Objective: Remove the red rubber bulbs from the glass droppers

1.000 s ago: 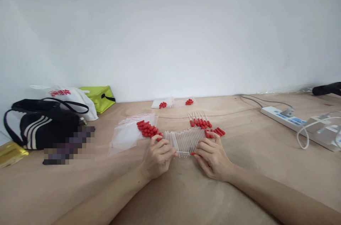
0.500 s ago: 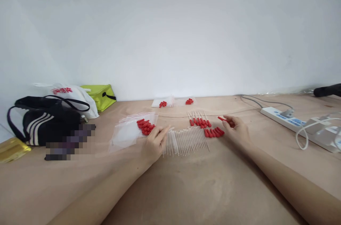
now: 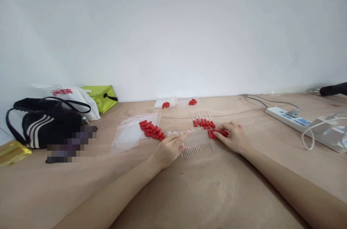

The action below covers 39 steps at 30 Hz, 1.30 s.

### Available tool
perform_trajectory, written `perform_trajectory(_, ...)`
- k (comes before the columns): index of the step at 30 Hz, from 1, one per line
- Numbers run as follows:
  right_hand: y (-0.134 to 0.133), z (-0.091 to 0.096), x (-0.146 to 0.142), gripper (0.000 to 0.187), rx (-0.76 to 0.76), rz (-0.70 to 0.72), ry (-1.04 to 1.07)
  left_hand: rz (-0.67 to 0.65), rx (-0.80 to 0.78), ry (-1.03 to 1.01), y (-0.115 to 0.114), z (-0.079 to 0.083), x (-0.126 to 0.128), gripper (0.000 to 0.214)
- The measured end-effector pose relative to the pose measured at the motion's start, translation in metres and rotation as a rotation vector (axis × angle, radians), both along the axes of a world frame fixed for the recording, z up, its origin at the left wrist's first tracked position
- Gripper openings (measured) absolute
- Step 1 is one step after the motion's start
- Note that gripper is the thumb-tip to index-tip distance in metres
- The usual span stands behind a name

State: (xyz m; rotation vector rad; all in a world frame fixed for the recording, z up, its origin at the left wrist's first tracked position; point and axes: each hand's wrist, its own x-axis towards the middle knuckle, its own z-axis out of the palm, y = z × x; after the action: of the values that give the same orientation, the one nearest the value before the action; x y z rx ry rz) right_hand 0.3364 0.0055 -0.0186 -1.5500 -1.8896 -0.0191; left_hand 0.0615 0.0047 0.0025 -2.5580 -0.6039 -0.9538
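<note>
A row of clear glass dropper tubes (image 3: 199, 141) lies side by side on the table, tapered ends toward me. My left hand (image 3: 170, 148) rests over the row's left part, fingers stretched and thumb apart, covering some tubes. Beyond its knuckles is a heap of red rubber bulbs (image 3: 154, 131). My right hand (image 3: 235, 137) is at the row's right end, thumb and fingers closed on a red rubber bulb (image 3: 223, 133) among several others; its fingers partly hide them. Just behind, more tubes fitted with red bulbs (image 3: 205, 124) lie with their tips pointing away.
Clear zip bags (image 3: 127, 135) lie left of the heap. Two filled bags (image 3: 176, 103) with red bulbs are near the wall. A black bag (image 3: 45, 122), a white plastic bag (image 3: 88, 104) and a green case (image 3: 101, 97) stand left. A power strip (image 3: 300, 124) with cables lies right.
My left hand has shifted right along the tubes, uncovering more of the red heap. My right hand has come down and left onto the small row of red bulbs.
</note>
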Motion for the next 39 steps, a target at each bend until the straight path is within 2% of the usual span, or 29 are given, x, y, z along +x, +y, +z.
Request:
perform_trajectory(8, -0.004, 0.003, -0.004, 0.034, 0.072, -0.014, -0.027, -0.019, -0.231, -0.011, 0.000, -0.009, -0.004, 0.056)
perform_trajectory(13, -0.003, 0.002, -0.005, 0.034, 0.063, -0.050, 0.003, -0.017, -0.340, 0.023, -0.003, -0.007, -0.011, 0.060)
perform_trajectory(20, 0.015, 0.015, -0.006, 0.031, 0.012, -0.195, 0.091, -0.010, -0.461, 0.199, -0.007, 0.003, -0.023, 0.043)
perform_trajectory(26, 0.039, 0.027, -0.024, 0.028, -0.186, -0.269, -0.023, -0.014, -0.521, 0.237, -0.002, 0.002, -0.026, 0.034)
perform_trajectory(33, 0.046, 0.021, -0.032, 0.037, -0.132, -0.263, -0.208, -0.066, -0.500, 0.237, 0.003, 0.009, -0.031, 0.036)
perform_trajectory(39, 0.045, 0.019, -0.035, 0.031, -0.080, -0.272, -0.155, -0.086, -0.447, 0.212, 0.007, 0.008, -0.036, 0.042)
